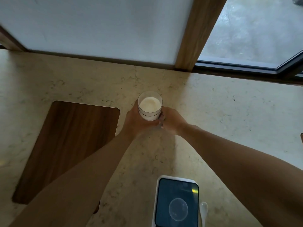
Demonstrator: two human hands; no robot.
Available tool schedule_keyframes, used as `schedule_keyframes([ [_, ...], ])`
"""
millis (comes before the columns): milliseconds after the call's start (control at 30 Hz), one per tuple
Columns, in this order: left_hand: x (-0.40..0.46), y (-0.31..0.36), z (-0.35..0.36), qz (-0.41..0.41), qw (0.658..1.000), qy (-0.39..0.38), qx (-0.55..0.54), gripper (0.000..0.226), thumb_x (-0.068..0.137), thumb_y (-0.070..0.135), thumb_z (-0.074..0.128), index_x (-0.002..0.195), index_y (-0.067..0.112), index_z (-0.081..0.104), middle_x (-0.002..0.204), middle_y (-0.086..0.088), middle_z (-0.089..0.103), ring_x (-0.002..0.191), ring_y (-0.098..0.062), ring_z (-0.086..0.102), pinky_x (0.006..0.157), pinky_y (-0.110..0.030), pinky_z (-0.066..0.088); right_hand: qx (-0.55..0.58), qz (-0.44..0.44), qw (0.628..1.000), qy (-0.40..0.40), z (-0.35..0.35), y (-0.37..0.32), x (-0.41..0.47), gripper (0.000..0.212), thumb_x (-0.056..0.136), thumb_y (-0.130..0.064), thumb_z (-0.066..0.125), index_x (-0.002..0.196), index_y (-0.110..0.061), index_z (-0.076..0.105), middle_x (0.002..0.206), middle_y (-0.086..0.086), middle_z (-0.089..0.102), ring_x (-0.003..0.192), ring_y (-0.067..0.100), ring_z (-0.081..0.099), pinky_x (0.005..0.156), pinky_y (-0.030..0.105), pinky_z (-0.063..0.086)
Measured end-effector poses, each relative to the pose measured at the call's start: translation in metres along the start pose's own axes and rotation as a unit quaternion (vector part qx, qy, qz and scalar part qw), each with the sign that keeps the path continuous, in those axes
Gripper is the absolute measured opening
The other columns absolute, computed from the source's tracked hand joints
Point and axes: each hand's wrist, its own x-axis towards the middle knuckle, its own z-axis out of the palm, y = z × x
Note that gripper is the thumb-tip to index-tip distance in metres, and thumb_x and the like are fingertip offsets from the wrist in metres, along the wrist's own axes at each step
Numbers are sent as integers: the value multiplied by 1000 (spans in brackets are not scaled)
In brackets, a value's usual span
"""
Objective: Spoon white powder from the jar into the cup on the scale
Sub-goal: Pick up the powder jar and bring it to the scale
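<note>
A clear round jar (150, 106) with no lid, full of white powder, stands on the pale stone counter (229, 112) near the middle. My left hand (136, 122) wraps its left side and base. My right hand (172, 122) touches its lower right side with the fingers curled against it. A dark scale (176, 202) with a white rim lies at the near edge, and a faint clear round cup (178, 209) seems to stand on it. A white spoon (203, 210) lies on the counter just right of the scale.
A dark wooden cutting board (65, 145) lies on the counter to the left, partly under my left forearm. A frosted wall panel, a wooden post (193, 33) and a window sill run along the far edge of the counter.
</note>
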Motion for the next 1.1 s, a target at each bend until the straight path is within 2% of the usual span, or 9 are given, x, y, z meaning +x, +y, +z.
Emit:
schedule_keyframes([
  [133, -2, 6, 2, 7, 1000, 16, 20, 89, 41, 64, 80, 120, 36, 50, 108, 18, 63, 98, 2, 58, 78, -10, 42, -3, 1, 1000, 10, 2, 1, 1, 30, 82, 6, 53, 89, -22, 49, 92, 4, 58, 85, 26, 58, 67, 32, 42],
  [233, -3, 9, 2, 23, 999, 18, 34, 88, 45, 62, 80, 122, 33, 50, 110, 16, 63, 98, 2, 58, 80, -10, 43, -7, 5, 1000, 9, 2, 1, 0, 25, 83, 4, 52, 81, -21, 48, 91, 8, 61, 84, 28, 59, 66, 34, 45],
  [400, -12, 18, 0, 49, 997, 26, 47, 83, 49, 66, 77, 120, 33, 50, 103, 20, 63, 94, 7, 58, 75, -1, 40, 0, -5, 1000, 8, -4, -2, -6, 33, 79, 1, 47, 61, -26, 42, 64, -7, 51, 66, 21, 54, 52, 24, 35],
  [500, -20, 25, 1, 38, 997, 38, 57, 78, 50, 76, 73, 114, 39, 49, 100, 21, 64, 93, 7, 59, 75, -4, 44, 0, -13, 1000, 16, -6, 3, -7, 28, 84, 4, 46, 97, -14, 62, 84, -4, 57, 76, 18, 54, 52, 18, 33],
  [600, -27, 29, -3, 48, 995, 48, 66, 75, 46, 84, 65, 108, 48, 44, 91, 32, 59, 88, 22, 52, 69, 4, 37, -12, -4, 1000, 17, -10, 8, -12, 46, 84, 9, 45, 125, -9, 58, 93, -3, 57, 81, 13, 50, 56, 15, 34],
  [667, -29, 27, -7, 49, 996, 34, 70, 78, 47, 71, 76, 113, 45, 45, 92, 35, 57, 89, 26, 49, 69, 5, 35, -13, 5, 1000, 11, -13, 11, -17, 57, 84, 11, 43, 134, -14, 53, 105, 0, 62, 90, 14, 52, 70, 19, 40],
  [800, -30, 24, -17, 42, 995, 9, 85, 84, 48, 53, 85, 121, 40, 45, 103, 23, 63, 93, 11, 57, 76, -5, 43, -7, 15, 1000, 17, -18, 15, -31, 65, 82, 9, 38, 139, -20, 49, 121, 7, 63, 112, 23, 57, 85, 28, 45],
  [967, -45, 32, -30, 71, 994, -4, 83, 89, 46, 51, 87, 123, 40, 45, 109, 17, 65, 100, 0, 61, 84, -23, 52, -12, 6, 999, 39, -23, 13, -58, 39, 98, -19, 47, 137, -18, 51, 131, 11, 62, 117, 26, 59, 95, 34, 47],
  [1100, -72, 36, -38, 65, 995, -13, 73, 89, 46, 50, 88, 123, 43, 43, 107, 20, 64, 98, 4, 60, 78, -13, 48, -26, -13, 998, 62, -27, 11, -90, 38, 100, -26, 50, 135, -13, 52, 126, 14, 64, 112, 26, 62, 90, 31, 46],
])
